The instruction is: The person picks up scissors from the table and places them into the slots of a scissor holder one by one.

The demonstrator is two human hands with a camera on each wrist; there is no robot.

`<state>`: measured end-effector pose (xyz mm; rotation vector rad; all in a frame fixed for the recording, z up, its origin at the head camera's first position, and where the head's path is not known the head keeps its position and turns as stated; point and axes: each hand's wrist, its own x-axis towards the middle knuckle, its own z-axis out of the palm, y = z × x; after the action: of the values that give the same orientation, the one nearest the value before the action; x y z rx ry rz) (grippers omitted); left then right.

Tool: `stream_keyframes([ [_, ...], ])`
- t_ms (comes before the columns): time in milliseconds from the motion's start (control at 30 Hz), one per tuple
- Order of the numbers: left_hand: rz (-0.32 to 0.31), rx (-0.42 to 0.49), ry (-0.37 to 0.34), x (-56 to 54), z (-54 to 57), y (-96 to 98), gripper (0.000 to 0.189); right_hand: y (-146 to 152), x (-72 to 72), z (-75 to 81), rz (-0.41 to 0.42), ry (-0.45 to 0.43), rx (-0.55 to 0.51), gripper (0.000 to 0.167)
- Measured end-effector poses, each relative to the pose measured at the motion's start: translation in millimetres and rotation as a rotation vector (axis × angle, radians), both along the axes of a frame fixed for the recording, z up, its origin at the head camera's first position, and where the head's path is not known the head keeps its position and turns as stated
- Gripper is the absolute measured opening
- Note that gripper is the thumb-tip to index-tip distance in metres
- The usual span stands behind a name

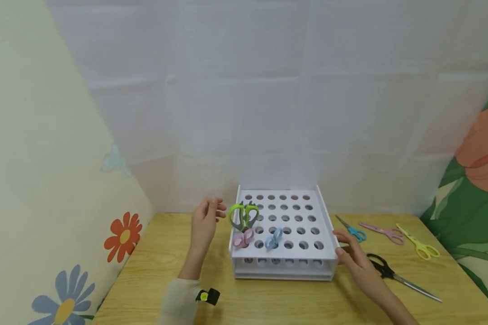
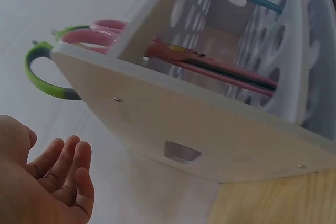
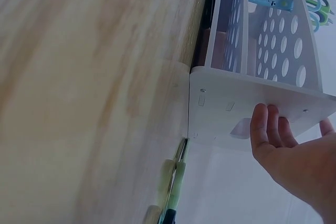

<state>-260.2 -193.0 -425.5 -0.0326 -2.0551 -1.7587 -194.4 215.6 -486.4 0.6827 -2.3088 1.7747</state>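
A white two-tier rack (image 1: 284, 274) with rows of round holes stands on the wooden table. Green-and-grey scissors (image 1: 243, 216), small pink scissors (image 1: 242, 239) and light blue scissors (image 1: 274, 239) sit upright in holes on its left half, handles up. My left hand (image 1: 206, 216) hovers left of the rack near the green handles, fingers loosely bent and holding nothing; the left wrist view shows it apart from the side panel (image 2: 142, 114). At the rack's right side, my right hand (image 1: 358, 266) rests its fingers against the outer panel (image 3: 231, 85).
Right of the rack lie blue scissors (image 1: 351, 229), pink scissors (image 1: 384, 232), yellow scissors (image 1: 419, 243) and long black-handled scissors (image 1: 404, 280) on the table (image 1: 268, 302). A white cloth (image 1: 236, 99) hangs behind, with flower-patterned walls (image 1: 36, 180) on both sides.
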Motion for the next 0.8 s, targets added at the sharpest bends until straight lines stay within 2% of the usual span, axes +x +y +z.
stream_keyframes([
  [133, -0.004, -0.002, -0.042, -9.3, -20.3, 0.8, 0.04, -1, 0.1, -0.3, -0.009, -0.004, 0.008, 0.044],
  [233, -0.04, 0.017, -0.044, -12.7, -28.1, 3.1, 0.041, -1, -0.4, 0.1, -0.012, 0.0, 0.007, 0.044],
  [400, -0.068, 0.025, -0.075, -14.4, -34.6, 6.7, 0.034, 0, -1.5, 1.3, -0.004, 0.005, 0.008, 0.044],
  [600, -0.117, 0.037, -0.128, -13.8, -40.7, 11.1, 0.044, 0, -2.3, 0.9, 0.006, 0.015, 0.01, 0.045],
  [800, -0.163, 0.069, -0.121, -16.3, -44.9, 13.3, 0.044, 1, -1.8, 0.5, 0.005, 0.005, 0.02, 0.045],
])
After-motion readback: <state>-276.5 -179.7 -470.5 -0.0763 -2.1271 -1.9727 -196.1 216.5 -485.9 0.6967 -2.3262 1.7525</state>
